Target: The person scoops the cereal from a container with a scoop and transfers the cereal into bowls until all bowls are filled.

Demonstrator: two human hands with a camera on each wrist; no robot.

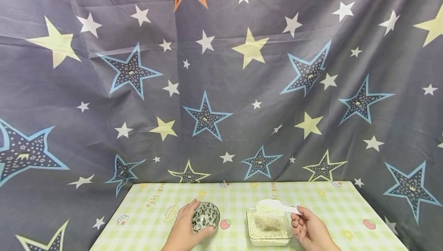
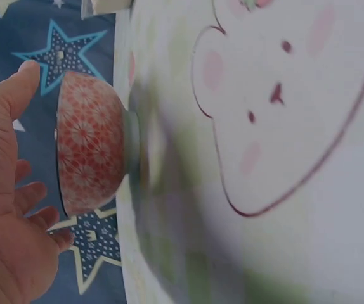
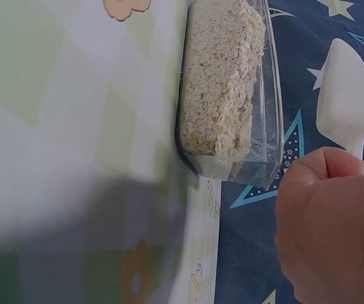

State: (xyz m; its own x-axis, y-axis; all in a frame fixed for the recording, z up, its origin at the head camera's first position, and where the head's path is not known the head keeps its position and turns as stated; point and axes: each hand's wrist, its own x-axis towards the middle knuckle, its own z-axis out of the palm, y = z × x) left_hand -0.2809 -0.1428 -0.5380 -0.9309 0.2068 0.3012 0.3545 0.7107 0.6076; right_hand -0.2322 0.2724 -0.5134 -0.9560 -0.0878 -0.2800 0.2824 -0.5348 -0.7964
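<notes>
A small bowl [image 1: 205, 217] stands upright on its foot on the table, dark patterned inside. Outside, the bowl [image 2: 92, 142] shows a red flower pattern. My left hand [image 1: 190, 226] is around its left and near sides, fingers spread; in the left wrist view the hand [image 2: 11, 190] lies by the rim, and firm contact cannot be made out. The right hand [image 1: 310, 229] grips a white scoop [image 1: 271, 207] by its handle, its head above a clear container of oat flakes [image 1: 268, 226]. In the right wrist view, the scoop [image 3: 345, 95] is beyond the container's rim [image 3: 272, 95].
A green and white checked cloth with cartoon prints covers the table [image 1: 346, 208]. Behind its far edge hangs a dark curtain [image 1: 221, 78] with stars. The bowl is left of the oat container, with a stretch of cloth between them.
</notes>
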